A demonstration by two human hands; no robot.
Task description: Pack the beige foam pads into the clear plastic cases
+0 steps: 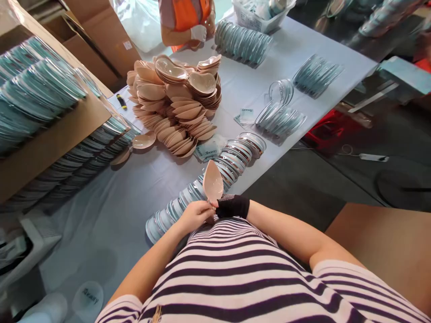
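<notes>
A pink leaf-shaped cup (pixel 213 183) stands near the centre, its lower tip pinched between the fingers of the left hand (pixel 197 215); the right hand (pixel 232 206) meets it at four o'clock, its grip too hidden to tell. On the counter (pixel 237 92), a pink heap (pixel 175 101) lies toward eleven o'clock.

Workroom, indoors; pale surface (pixel 116 242) set at a slant over a dark grey floor (pixel 286 179).
Light uneven: brighter toward the top of the view, with a soft sheen on the surface; right side dim. Open brown carton (pixel 107 45) upper left, clear plastic sheeting (pixel 141 22) just beside it. On the floor to the right, white power strip (pixel 373 157); red object (pixel 328 128) near the surface's edge, shape unclear. Plain cardboard (pixel 384 251) lower right.
</notes>
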